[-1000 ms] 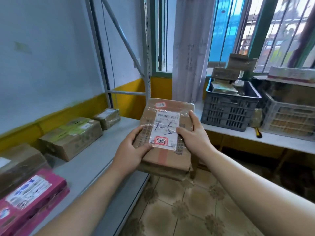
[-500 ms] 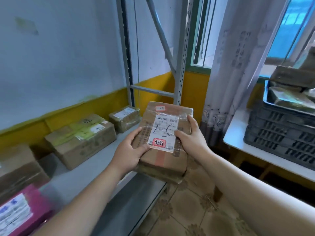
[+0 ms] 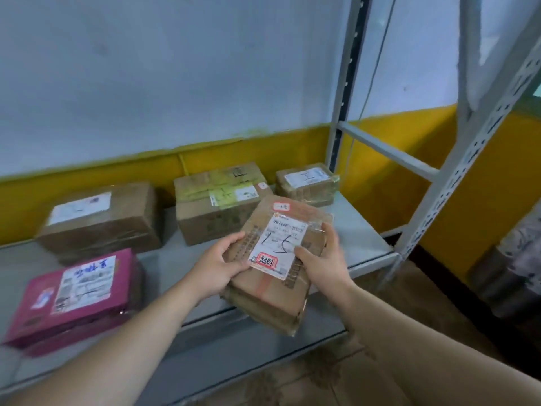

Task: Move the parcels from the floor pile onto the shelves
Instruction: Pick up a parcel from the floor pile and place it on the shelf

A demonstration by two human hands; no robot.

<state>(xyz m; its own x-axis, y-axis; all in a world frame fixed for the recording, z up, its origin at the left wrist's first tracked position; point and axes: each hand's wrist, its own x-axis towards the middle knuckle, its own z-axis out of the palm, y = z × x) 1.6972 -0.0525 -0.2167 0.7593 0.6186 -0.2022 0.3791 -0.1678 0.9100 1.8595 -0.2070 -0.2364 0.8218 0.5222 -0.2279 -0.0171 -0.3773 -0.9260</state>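
I hold a taped brown cardboard parcel (image 3: 273, 294) with a white shipping label and a red stamp. It is tilted and hangs over the front edge of the grey metal shelf (image 3: 355, 230). My left hand (image 3: 218, 266) grips its left side and my right hand (image 3: 323, 263) grips its right side, thumbs on top. Other parcels lie on the shelf: a pink box (image 3: 73, 297) at front left, a brown box (image 3: 102, 218) behind it, a larger taped box (image 3: 216, 200) in the middle, a small labelled box (image 3: 307, 183) at back right.
The shelf's white perforated uprights (image 3: 474, 153) and cross braces stand at the right end. A blue and yellow wall runs behind the shelf. A lower shelf board (image 3: 234, 347) shows under the front edge, and patterned floor tiles (image 3: 322, 376) lie below.
My view has swung left and down toward the shelf. The parcel in both hands has moved over the shelf's front edge, in front of the larger taped box.
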